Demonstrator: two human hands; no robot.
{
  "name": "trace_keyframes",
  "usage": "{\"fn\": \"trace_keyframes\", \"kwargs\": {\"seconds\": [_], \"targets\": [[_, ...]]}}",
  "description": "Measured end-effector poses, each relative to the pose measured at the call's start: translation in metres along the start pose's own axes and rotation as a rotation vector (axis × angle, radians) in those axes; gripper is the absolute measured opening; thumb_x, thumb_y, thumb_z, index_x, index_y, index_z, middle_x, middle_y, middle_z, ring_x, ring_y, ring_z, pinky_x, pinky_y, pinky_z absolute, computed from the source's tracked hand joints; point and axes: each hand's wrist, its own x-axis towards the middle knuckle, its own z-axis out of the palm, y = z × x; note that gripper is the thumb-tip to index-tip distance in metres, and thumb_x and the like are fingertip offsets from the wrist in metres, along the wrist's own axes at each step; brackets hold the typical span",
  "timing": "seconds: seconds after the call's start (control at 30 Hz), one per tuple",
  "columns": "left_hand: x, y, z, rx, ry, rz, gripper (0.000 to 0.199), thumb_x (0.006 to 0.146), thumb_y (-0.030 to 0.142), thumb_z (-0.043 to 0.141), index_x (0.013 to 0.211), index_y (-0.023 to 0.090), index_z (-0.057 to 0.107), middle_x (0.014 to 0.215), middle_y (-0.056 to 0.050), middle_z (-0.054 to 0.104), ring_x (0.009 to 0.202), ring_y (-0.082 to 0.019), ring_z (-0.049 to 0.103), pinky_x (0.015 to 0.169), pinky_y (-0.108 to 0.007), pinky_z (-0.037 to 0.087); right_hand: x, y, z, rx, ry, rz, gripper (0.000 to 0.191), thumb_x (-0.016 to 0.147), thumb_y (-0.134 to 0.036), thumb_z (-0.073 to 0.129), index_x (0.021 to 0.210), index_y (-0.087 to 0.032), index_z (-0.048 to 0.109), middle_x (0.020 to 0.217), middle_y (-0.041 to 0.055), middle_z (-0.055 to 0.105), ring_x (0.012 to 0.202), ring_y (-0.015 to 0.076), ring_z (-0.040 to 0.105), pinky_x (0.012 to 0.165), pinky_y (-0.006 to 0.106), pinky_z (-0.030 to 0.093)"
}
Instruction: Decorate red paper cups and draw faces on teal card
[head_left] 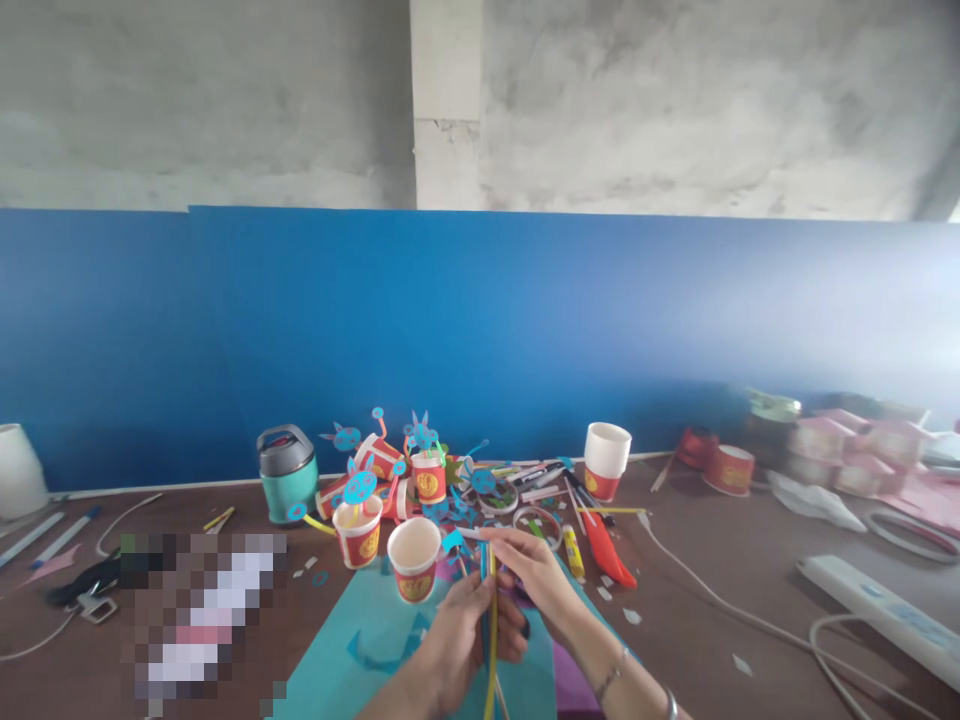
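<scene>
The left hand (466,625) grips yellow and blue strips (492,630) above one teal sheet (341,650), while the right hand (534,572) is closed, fingertips pinched at their far ends. Beyond, one glue stick (574,552) and two rings (499,496) crowd the right, one flask (289,480) the left; between, one paper cup (415,562) looks empty, its left neighbour (358,532) holding a blue cutout (360,486).

A blue partition (465,320) stands before a mottled grey wall (262,100).
</scene>
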Motion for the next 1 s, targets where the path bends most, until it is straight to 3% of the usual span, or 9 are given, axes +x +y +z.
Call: {"fn": "trace_keyframes", "kwargs": {"seconds": [0.17,0.3,0.5,0.73,0.9,1.0], "targets": [[-0.002,0.001,0.001,0.007,-0.005,-0.016,0.057,0.054,0.06,0.076,0.08,0.016,0.051,0.059,-0.001,0.066,0.045,-0.013,0.059,0.043,-0.023,0.042,-0.001,0.002,-0.004,-0.071,-0.04,-0.03,0.052,0.067,-0.056,0.068,0.094,-0.011,0.072,0.045,-0.0058,0.045,0.041,0.0053,0.033,0.042,0.019,0.022],[-0.002,0.001,0.002,0.016,-0.008,-0.015,0.056,0.055,0.06,0.076,0.08,0.016,0.05,0.057,-0.001,0.066,0.044,-0.013,0.059,0.043,-0.023,0.043,0.0,0.006,-0.005,-0.062,-0.036,-0.027,0.047,0.066,-0.052,0.071,0.089,-0.012,0.073,0.048,-0.0046,0.048,0.043,0.0056,0.035,0.043,0.02,0.024],[0.0,0.0,-0.001,0.047,-0.017,-0.001,0.055,0.059,0.06,0.073,0.081,0.015,0.052,0.058,-0.001,0.066,0.044,-0.013,0.06,0.043,-0.023,0.044,0.002,0.009,-0.008,-0.063,-0.061,0.017,0.05,0.069,-0.05,0.067,0.099,-0.01,0.071,0.045,-0.0054,0.048,0.039,0.0054,0.033,0.039,0.019,0.021],[0.003,-0.005,-0.005,0.08,-0.046,-0.023,0.057,0.059,0.061,0.072,0.087,0.014,0.054,0.057,-0.001,0.066,0.043,-0.014,0.061,0.041,-0.023,0.044,0.005,0.013,-0.012,-0.153,-0.004,0.023,0.043,0.068,-0.046,0.069,0.091,-0.011,0.074,0.044,-0.0037,0.05,0.038,0.006,0.035,0.039,0.02,0.023],[0.001,-0.004,-0.005,0.098,-0.062,-0.038,0.053,0.063,0.06,0.07,0.085,0.014,0.056,0.058,-0.002,0.067,0.045,-0.015,0.063,0.043,-0.023,0.044,0.006,0.008,-0.015,-0.236,0.026,-0.016,0.034,0.063,-0.043,0.072,0.081,-0.014,0.077,0.055,0.0004,0.062,0.048,0.0098,0.046,0.047,0.022,0.034],[0.001,-0.003,-0.005,0.112,-0.058,-0.042,0.055,0.062,0.061,0.07,0.086,0.013,0.057,0.059,-0.003,0.067,0.047,-0.016,0.064,0.043,-0.023,0.044,0.004,0.002,-0.015,-0.259,0.01,-0.016,0.037,0.064,-0.046,0.071,0.082,-0.014,0.077,0.054,0.0005,0.062,0.048,0.0107,0.046,0.046,0.022,0.035]]}}
